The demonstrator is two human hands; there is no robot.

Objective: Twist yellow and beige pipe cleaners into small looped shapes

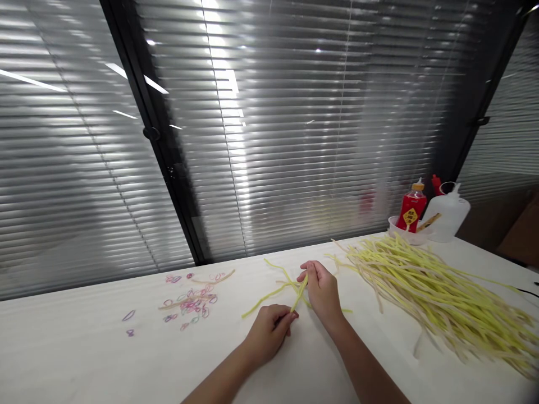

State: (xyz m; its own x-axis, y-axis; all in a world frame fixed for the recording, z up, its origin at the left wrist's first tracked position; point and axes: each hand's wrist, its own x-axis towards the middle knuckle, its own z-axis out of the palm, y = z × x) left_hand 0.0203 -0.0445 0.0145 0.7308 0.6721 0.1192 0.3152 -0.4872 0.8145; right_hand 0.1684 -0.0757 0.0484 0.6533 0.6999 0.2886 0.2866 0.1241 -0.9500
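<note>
Several yellow strands that look like pipe cleaners cross one another at the middle of the table, their ends spreading out to the left and right. My left hand is closed, its thumb and fingers pinching the near end of the folded yellow strands. Just above and to the right, my right hand is also closed, gripping the same strands higher up. How the strands cross between my fingers is partly hidden.
A large pile of yellow and beige pipe cleaners lies at the right. Small coloured bands are scattered at the left. Behind the pile stand a red bottle in a clear bowl and a white squeeze bottle. Window blinds back the table.
</note>
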